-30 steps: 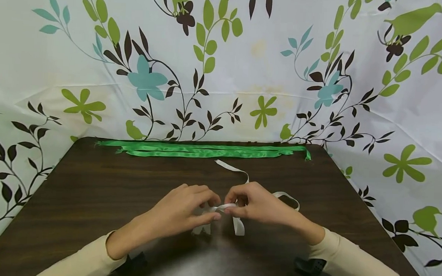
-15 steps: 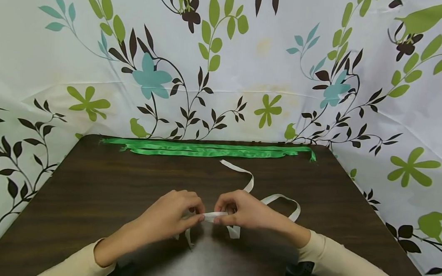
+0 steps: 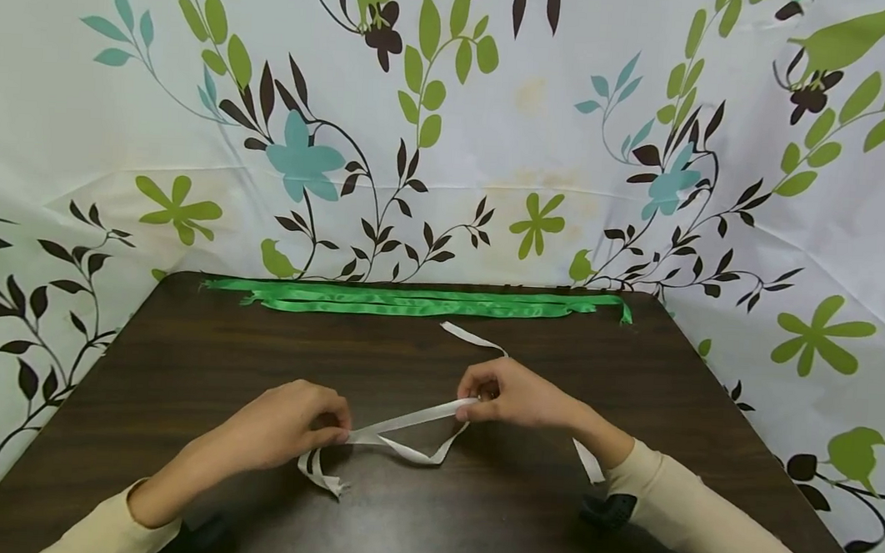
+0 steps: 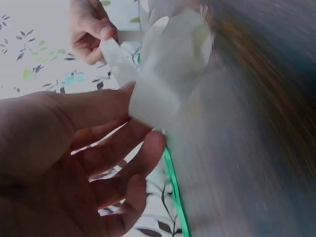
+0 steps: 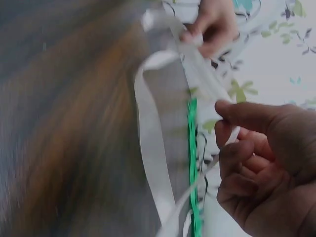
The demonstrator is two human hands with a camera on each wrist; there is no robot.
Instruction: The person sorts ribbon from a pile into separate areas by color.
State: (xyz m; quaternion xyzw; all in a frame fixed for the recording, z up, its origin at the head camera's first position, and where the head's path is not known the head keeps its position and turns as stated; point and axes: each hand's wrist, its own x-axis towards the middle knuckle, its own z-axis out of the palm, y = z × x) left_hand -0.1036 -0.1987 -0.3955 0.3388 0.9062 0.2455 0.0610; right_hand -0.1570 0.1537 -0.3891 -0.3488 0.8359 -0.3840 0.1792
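A white ribbon [image 3: 412, 419] stretches taut and slanting between my two hands above the dark table. My left hand [image 3: 288, 429] pinches it between thumb and fingers, and its frayed ends hang below that hand. Higher and to the right, my right hand [image 3: 515, 395] pinches the ribbon's other part between thumb and forefinger. A slack strand droops beneath the taut stretch. In the left wrist view the white ribbon [image 4: 155, 101] is blurred at the fingertips. The right wrist view shows a long loop of ribbon [image 5: 153, 143] hanging beside the hand.
Several green ribbons [image 3: 411, 300] lie side by side along the far edge of the dark wood table [image 3: 259, 342]. Behind it hangs a white cloth [image 3: 448, 168] printed with leaves and birds. One white ribbon tail lies beyond my right hand, another near my right wrist.
My hands were close together on the white ribbon and have drawn apart. The left hand moved left, and the right moved right and away, pulling the stretch between them longer.
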